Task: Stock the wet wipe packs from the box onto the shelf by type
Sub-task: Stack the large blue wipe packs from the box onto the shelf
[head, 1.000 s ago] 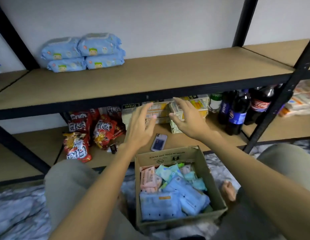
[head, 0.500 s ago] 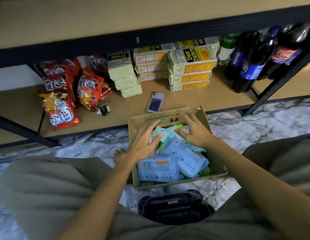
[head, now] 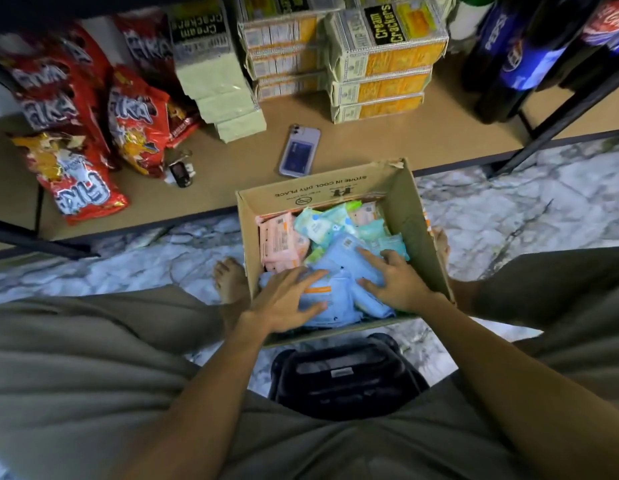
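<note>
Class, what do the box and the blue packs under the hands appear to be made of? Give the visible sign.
Box: corrugated cardboard, matte brown, torn edge at one corner. Blue packs: probably soft plastic film, wrinkled with a faint sheen.

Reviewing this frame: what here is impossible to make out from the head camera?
- Blue wipe packs: the left hand and right hand cover them, so count and grip are unclear.
- Packs deeper in the box: buried under the top layer.
- Upper shelf: outside the top edge, so stocked packs are unseen.
- Soda bottles: cut off by the top edge.
- Pink packs: print too small to read.
</note>
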Demonstrator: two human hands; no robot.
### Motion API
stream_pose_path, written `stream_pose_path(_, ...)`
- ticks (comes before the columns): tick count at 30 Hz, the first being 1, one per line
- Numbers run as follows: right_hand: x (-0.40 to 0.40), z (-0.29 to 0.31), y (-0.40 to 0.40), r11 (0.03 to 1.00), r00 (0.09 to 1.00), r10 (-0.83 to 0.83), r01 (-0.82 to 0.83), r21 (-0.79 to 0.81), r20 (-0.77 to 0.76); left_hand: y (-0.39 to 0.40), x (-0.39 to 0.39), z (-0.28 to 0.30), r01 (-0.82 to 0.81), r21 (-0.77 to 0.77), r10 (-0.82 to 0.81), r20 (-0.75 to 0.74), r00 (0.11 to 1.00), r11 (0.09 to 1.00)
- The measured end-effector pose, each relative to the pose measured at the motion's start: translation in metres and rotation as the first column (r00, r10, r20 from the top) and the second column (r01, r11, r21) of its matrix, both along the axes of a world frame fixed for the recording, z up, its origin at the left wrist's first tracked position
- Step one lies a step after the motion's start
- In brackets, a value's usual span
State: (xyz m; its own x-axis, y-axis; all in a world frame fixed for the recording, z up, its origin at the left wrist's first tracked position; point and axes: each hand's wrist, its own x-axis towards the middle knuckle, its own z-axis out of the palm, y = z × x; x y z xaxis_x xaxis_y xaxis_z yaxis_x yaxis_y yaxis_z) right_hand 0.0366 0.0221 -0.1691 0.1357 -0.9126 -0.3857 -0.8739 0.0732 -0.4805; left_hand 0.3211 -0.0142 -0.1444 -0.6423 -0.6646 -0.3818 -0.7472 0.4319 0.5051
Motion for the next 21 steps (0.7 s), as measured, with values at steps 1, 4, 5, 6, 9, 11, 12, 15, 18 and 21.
stream_pose_path(1, 0.001, -0.003, 0.002, 1.0, 1.0, -0.012, 0.012, -0.006, 0.0, 0.001, 0.0, 0.0, 0.013, -0.005, -0.012, 0.039, 0.999, 1.0)
stream_pose_path(4, -0.001, -0.007, 0.002, 0.998, 0.998, -0.068, 0.068, 0.014, 0.0, -0.001, -0.001, 0.002, 0.03, 0.003, -0.03, 0.093, 0.995, 1.0)
stream_pose_path(5, -0.002, -0.007, 0.001, 0.996, 0.997, -0.078, 0.077, 0.042, 0.02, -0.001, -0.001, 0.003, 0.04, 0.009, -0.041, 0.108, 0.993, 0.999)
stream_pose_path(6, -0.003, -0.006, 0.001, 0.995, 0.996, -0.079, 0.076, 0.07, 0.043, -0.002, -0.001, 0.002, 0.05, 0.012, -0.051, 0.121, 0.991, 0.999)
stream_pose_path(9, -0.006, -0.001, -0.001, 0.994, 0.996, -0.058, 0.052, 0.091, 0.065, -0.003, -0.002, 0.001, 0.062, 0.001, -0.061, 0.15, 0.987, 0.998)
stream_pose_path(11, -0.007, 0.004, -0.005, 0.997, 0.999, -0.019, 0.015, 0.077, 0.049, -0.003, -0.003, 0.001, 0.063, -0.024, -0.058, 0.165, 0.985, 0.998)
stream_pose_path(12, -0.008, 0.006, -0.007, 0.998, 1.0, 0.001, -0.003, 0.065, 0.029, -0.003, -0.004, 0.002, 0.066, -0.039, -0.058, 0.18, 0.982, 0.997)
stream_pose_path(15, -0.007, 0.013, -0.01, 0.997, 1.0, 0.013, -0.013, 0.07, 0.004, -0.004, -0.005, 0.002, 0.081, -0.092, -0.058, 0.227, 0.972, 0.992)
stream_pose_path(18, -0.008, 0.016, -0.012, 0.997, 1.0, 0.002, -0.004, 0.079, 0.025, -0.006, -0.005, 0.002, 0.104, -0.111, -0.072, 0.259, 0.963, 0.988)
stream_pose_path(21, -0.008, 0.017, -0.011, 0.998, 0.999, -0.02, 0.019, 0.062, 0.027, -0.007, -0.008, 0.002, 0.114, -0.125, -0.075, 0.282, 0.957, 0.986)
